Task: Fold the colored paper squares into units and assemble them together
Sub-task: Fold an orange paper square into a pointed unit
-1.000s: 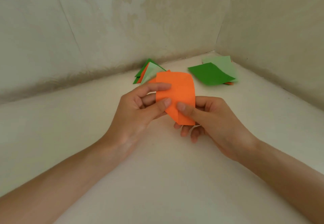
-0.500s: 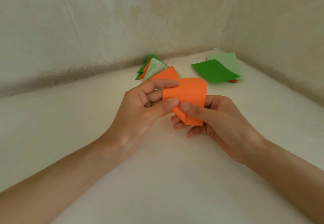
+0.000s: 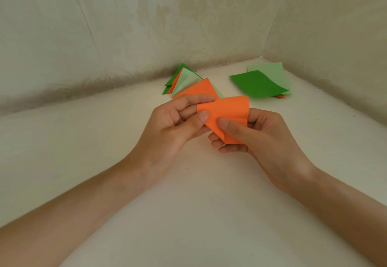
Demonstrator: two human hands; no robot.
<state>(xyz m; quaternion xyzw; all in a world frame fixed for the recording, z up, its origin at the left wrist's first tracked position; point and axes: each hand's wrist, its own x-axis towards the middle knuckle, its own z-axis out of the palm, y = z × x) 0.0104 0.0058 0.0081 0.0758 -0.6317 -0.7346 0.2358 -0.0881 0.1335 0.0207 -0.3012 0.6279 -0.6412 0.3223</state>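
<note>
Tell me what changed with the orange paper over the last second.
The orange paper has curled over at the top toward the person, so it stands lower and an orange folded piece behind it shows. The left hand and right hand keep pinching its lower part. The folded units and flat green squares have not moved.

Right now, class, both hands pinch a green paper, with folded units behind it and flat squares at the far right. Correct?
One slip: the paper pinched by the left hand and right hand is orange, not green, as the head view shows. The folded units and flat squares lie as stated.
</note>
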